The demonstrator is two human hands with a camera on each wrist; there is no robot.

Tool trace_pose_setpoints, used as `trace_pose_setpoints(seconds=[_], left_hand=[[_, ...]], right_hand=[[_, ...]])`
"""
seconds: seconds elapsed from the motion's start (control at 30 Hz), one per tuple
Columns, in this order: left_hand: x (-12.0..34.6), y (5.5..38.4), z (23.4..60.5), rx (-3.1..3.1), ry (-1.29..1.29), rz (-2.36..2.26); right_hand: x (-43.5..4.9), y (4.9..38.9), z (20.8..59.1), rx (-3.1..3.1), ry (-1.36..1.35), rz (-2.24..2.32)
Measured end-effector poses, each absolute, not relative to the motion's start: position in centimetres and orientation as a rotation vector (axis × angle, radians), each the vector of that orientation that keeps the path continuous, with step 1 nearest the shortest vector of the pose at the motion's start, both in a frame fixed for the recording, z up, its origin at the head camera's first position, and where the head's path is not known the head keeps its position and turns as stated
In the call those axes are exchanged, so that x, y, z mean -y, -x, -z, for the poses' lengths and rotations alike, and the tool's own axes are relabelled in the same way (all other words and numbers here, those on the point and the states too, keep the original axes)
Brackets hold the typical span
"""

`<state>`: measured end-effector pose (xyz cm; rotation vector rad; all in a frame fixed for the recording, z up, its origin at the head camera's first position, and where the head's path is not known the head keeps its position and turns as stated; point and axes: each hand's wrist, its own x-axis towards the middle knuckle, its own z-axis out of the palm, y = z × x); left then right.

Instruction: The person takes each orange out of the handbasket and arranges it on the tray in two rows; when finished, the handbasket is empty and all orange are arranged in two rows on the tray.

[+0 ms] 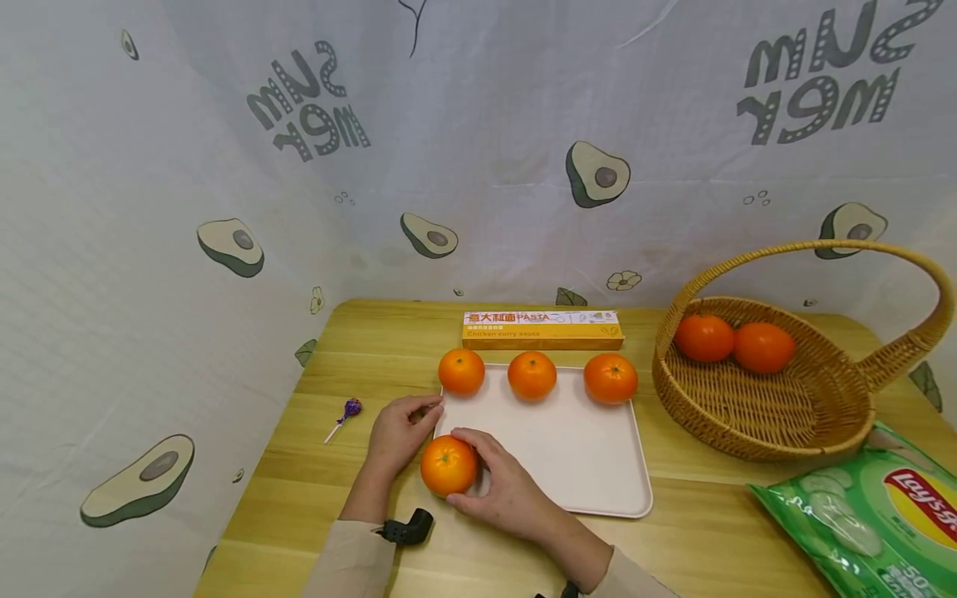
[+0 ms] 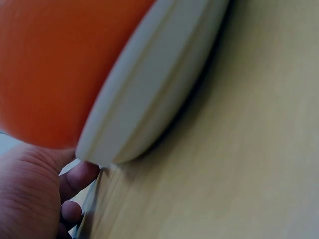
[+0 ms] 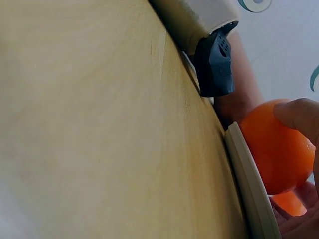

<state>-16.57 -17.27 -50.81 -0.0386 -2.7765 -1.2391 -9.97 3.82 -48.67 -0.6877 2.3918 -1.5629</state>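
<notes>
My right hand (image 1: 508, 490) grips an orange (image 1: 447, 467), thumb and fingers around its sides, at the front left corner of a white tray (image 1: 553, 465). In the right wrist view the held orange (image 3: 274, 149) sits right at the tray's rim. My left hand (image 1: 399, 436) is at the tray's left edge, thumb and fingertips pinching the rim. The left wrist view shows its fingers (image 2: 79, 178) by the tray's corner. Three more oranges line the tray's back edge: one at the left (image 1: 461, 371), another in the middle (image 1: 532, 376), a third at the right (image 1: 611, 379).
A pasta box (image 1: 542, 330) lies behind the tray. To the right stands a wicker basket (image 1: 748, 415) with a tall handle and two orange-red fruits (image 1: 764, 347) inside. A green chip bag (image 1: 860, 515) lies at the front right. A purple lollipop (image 1: 351, 409) is left of my left hand.
</notes>
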Motion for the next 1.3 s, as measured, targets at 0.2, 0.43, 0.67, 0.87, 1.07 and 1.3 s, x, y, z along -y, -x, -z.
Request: trace_pose_setpoints(seconds=[0.2, 0.43, 0.67, 0.87, 1.07, 1.3], left_hand=[[17.4, 16.5, 50.6, 2.778, 0.038, 1.255], [17.3, 16.4, 50.6, 2.774, 0.047, 1.258], [17.2, 16.4, 50.6, 2.767, 0.052, 1.259], [17.2, 16.4, 50.6, 2.770, 0.046, 1.252], [17.2, 16.5, 50.6, 2.779, 0.053, 1.245], [17.4, 16.5, 50.8, 2.791, 0.044, 1.244]], right_hand=[[-3.8, 9.9, 48.6, -2.416, 0.683, 1.537], [-3.7, 9.7, 48.6, -2.423, 0.674, 1.564], [-3.9, 9.4, 48.4, -2.422, 0.670, 1.605], [-4.6, 9.6, 48.2, -2.413, 0.630, 1.662], [-6.1, 10.1, 47.7, -2.417, 0.521, 1.710], [-7.9, 9.8, 46.5, -2.482, 0.494, 1.674]])
